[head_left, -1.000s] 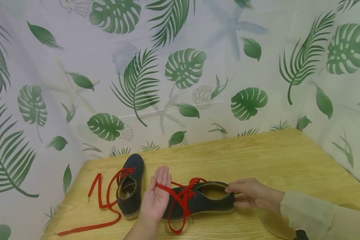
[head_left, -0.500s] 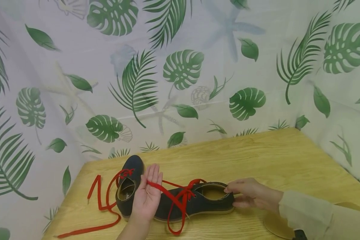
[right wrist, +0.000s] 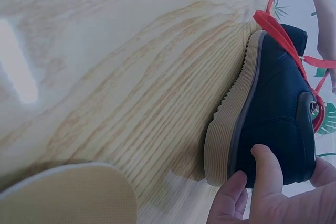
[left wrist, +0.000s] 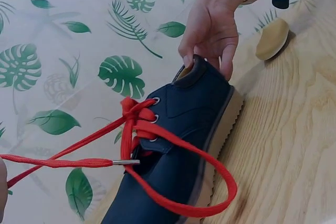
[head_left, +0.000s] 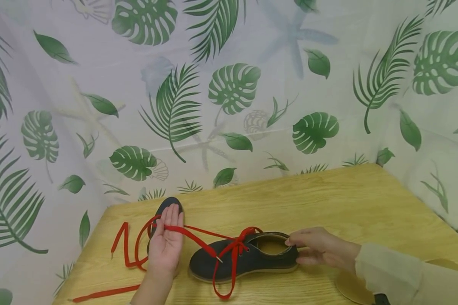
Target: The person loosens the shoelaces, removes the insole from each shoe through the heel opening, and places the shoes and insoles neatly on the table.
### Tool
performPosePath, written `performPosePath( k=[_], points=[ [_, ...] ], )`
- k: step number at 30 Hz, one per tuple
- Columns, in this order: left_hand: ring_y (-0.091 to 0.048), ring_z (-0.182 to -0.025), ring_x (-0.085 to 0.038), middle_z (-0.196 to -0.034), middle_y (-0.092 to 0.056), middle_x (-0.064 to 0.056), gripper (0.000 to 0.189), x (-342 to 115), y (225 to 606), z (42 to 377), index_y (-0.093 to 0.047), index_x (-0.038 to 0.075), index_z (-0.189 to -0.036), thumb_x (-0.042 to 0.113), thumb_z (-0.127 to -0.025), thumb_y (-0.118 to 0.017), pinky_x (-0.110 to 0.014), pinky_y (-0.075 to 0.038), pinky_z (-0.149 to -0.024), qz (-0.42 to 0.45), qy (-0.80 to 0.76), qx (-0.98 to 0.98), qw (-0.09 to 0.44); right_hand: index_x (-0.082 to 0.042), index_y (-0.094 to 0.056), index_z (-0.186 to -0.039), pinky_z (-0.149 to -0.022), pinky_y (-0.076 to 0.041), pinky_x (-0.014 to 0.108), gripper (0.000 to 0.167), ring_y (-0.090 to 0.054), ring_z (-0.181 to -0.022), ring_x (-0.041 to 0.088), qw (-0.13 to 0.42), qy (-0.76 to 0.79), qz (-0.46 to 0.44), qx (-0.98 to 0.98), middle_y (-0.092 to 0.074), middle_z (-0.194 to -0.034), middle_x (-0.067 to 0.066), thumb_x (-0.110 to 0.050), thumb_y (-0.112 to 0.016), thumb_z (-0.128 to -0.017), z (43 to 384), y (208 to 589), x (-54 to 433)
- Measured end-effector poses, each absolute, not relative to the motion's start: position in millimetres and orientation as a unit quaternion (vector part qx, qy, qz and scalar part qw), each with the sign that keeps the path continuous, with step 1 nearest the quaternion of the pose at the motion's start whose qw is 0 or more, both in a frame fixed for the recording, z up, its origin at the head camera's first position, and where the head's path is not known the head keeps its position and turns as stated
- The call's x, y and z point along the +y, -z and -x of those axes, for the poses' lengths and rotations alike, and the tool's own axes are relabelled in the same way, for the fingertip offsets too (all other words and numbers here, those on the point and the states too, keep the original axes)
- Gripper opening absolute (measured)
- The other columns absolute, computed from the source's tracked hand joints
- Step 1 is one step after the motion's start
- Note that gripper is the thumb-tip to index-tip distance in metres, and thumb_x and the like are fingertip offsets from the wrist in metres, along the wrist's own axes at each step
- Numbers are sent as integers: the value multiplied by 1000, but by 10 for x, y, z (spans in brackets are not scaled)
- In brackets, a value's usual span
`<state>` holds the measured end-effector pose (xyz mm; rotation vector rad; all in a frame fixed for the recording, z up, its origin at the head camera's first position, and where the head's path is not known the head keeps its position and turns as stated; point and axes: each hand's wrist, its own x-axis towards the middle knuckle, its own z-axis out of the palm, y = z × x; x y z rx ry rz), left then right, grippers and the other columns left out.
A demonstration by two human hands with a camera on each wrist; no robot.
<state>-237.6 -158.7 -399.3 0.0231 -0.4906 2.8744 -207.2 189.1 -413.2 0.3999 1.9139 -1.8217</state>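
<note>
A dark navy shoe [head_left: 267, 263] with a tan sole lies on the wooden table, toe to the left. My right hand [head_left: 320, 246] grips its heel, thumb at the collar and fingers on the outside, as the right wrist view shows on the heel [right wrist: 268, 129]. To the left, my left hand [head_left: 166, 248] is palm up with straight fingers. The shoe's red shoelace [head_left: 192, 236] crosses that palm and returns from behind the fingers to the knot [left wrist: 131, 109]. Its metal tip [left wrist: 126, 162] hangs over the tongue area. A loose red loop droops over the side.
A second navy shoe [head_left: 171, 201] stands at the left, mostly hidden behind my left hand. Its untied red lace [head_left: 127, 248] trails across the table [head_left: 328, 199]. A tan insole-like piece [head_left: 349, 288] lies near my right forearm. A leaf-print curtain [head_left: 229, 123] backs the table.
My left hand has moved left, drawing the lace across the shoe's toe and over the second shoe. The metal tip has risen onto the shoe. My right hand stays at the heel.
</note>
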Motion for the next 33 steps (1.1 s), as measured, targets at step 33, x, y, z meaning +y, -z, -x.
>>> performPosePath(
  k=[33],
  points=[
    [-27,-133,9,-145,-35,22,46,-2869,3898,2469,-35,40,-142,21,-101,-43,-19,-16,-113,28,-978,-206,26,2,-65,-109,-62,-56,24,23,-65,-72,14,231,671,-149,688,-61,-104,14,-11,-63,-89,2058,4144,1915]
  ],
)
